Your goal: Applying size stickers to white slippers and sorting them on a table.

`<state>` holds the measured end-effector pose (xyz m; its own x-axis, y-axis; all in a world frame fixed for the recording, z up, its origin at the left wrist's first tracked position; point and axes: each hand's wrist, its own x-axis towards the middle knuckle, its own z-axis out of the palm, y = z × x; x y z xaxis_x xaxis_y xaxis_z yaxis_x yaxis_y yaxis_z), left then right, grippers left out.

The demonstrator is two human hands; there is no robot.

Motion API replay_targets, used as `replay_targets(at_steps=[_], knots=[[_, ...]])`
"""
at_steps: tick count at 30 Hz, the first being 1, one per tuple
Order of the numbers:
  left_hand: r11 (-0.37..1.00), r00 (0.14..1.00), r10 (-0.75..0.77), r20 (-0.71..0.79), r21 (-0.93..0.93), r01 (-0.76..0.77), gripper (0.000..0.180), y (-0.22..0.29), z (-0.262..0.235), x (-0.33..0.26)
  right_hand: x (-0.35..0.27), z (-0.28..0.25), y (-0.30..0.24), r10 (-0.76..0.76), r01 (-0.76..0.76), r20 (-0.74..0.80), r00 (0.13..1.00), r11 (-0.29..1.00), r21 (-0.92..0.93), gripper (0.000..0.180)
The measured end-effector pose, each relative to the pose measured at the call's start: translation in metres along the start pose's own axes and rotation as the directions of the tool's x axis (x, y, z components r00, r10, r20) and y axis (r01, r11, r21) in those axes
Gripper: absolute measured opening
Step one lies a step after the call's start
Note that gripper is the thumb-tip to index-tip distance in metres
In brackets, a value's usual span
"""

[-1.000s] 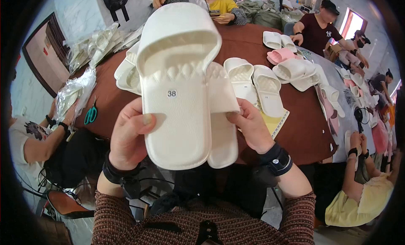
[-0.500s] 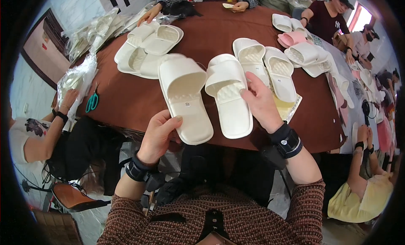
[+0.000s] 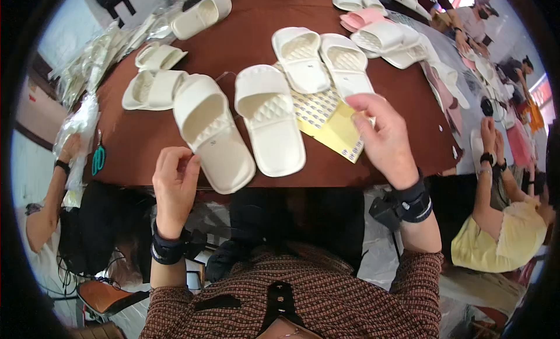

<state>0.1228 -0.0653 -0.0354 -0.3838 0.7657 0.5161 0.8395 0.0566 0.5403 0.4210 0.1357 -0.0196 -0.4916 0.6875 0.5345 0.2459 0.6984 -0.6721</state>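
Two white open-toe slippers lie side by side on the brown tablecloth in front of me, the left slipper (image 3: 224,161) and the right slipper (image 3: 277,143). Beside the left one's outer edge is my left hand (image 3: 175,184), its fingers curled in with nothing visible in them. My right hand (image 3: 385,143) hovers by yellow sticker sheets (image 3: 335,132), thumb and forefinger apart, with no thing seen between them. Just beyond it, another pair of white slippers (image 3: 347,62) rests partly over the sheets.
More white slippers (image 3: 146,91) lie at left, near teal-handled scissors (image 3: 99,159) and clear plastic bags (image 3: 76,123). Pink slippers (image 3: 361,17) and white ones (image 3: 379,37) stand at the far right. Co-workers sit on both sides; a person in yellow (image 3: 496,237) is at right.
Both of my hands have let go of the slipper pair, which now lies on the cloth. My left hand moved left, my right hand toward the sticker sheets. The view has shifted.
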Motion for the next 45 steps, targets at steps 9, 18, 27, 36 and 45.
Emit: replay_targets(at_steps=[9,18,27,36,45], knots=[[0.922,0.906,0.368,0.211,0.040,-0.384,0.029,0.021,0.051,0.008,-0.035,-0.011,0.023,0.148,-0.146,-0.008,0.989,0.980,0.133,0.020],[0.916,0.899,0.373,0.231,0.061,-0.396,0.030,0.019,0.054,0.007,-0.051,0.015,0.006,-0.076,0.085,0.043,0.996,0.958,-0.273,0.028],[0.921,0.907,0.363,0.213,0.066,-0.384,0.031,0.019,0.055,0.007,-0.051,0.019,-0.012,-0.038,0.080,0.102,0.994,0.890,-0.449,0.032],[0.918,0.909,0.367,0.200,0.082,-0.388,0.031,0.015,0.056,0.005,-0.050,0.021,-0.009,-0.002,0.048,0.118,0.993,0.922,-0.384,0.029],[0.922,0.910,0.355,0.215,0.083,-0.379,0.031,0.019,0.054,0.006,-0.048,0.018,-0.012,-0.013,0.063,0.127,0.992,0.913,-0.403,0.030]])
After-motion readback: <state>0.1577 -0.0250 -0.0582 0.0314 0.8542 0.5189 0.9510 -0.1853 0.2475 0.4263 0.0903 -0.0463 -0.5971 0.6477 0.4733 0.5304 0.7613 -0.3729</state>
